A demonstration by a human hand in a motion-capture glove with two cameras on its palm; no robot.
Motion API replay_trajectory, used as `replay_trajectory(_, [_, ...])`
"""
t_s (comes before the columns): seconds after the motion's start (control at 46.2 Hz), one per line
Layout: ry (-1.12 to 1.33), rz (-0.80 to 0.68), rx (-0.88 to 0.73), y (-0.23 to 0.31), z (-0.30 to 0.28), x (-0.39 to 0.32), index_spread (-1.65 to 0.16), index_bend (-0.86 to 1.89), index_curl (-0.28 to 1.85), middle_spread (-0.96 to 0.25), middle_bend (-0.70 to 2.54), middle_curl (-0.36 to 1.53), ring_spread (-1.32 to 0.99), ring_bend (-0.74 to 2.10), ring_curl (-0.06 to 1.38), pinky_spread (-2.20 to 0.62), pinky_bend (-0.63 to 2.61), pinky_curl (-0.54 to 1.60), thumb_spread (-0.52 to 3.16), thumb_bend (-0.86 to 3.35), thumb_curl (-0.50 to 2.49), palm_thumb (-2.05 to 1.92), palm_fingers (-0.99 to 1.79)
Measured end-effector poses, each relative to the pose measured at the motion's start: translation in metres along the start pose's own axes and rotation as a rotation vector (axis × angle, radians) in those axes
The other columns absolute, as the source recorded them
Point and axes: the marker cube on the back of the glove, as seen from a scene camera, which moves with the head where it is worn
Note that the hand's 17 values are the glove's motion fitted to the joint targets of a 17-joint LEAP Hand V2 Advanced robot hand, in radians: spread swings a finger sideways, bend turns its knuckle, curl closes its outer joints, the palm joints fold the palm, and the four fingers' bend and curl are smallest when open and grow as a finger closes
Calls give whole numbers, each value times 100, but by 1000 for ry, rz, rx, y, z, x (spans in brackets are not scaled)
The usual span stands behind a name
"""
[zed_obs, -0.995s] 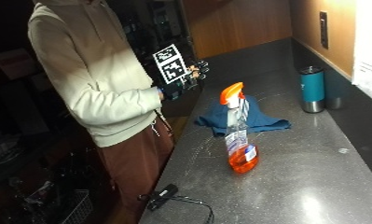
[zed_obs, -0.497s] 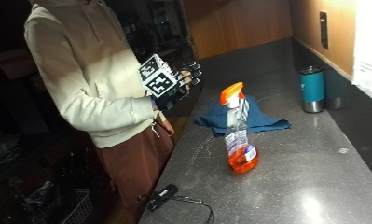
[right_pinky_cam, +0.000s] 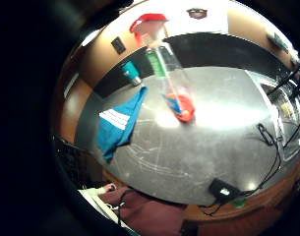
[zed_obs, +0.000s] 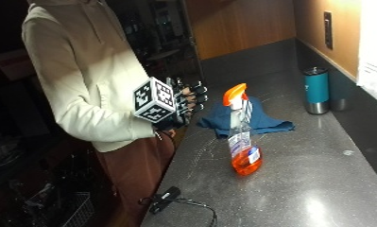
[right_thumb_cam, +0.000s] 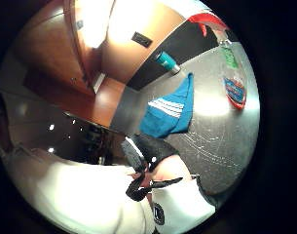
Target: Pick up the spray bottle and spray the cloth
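Grey tabletop (zed_obs: 313, 184): one spray bottle (zed_obs: 241, 137) centre frame, one blue cloth (zed_obs: 263, 122) behind, one teal tumbler (zed_obs: 316, 90) upper right. Gloved right hand (zed_obs: 182, 105) mid-left, fingers (zed_obs: 197, 94) relaxed, empty.

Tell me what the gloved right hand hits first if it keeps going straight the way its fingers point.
Probably the spray bottle: the right hand points across the counter toward it, nothing between. Depth is unclear; the blue cloth behind might be in line instead.

A dark speckled counter (zed_obs: 313, 189) carries an upright spray bottle (zed_obs: 243, 142), blue cloth (zed_obs: 263, 122), teal tumbler (zed_obs: 316, 90) and black cable (zed_obs: 188, 204).
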Motion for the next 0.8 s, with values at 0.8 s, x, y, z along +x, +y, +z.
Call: replay_trajectory(0.8, [-219,188,-51,-54,-1,75,-29,13,19,0,22,33,-3,38,28,11,46,35,92,-3,31,38,2])
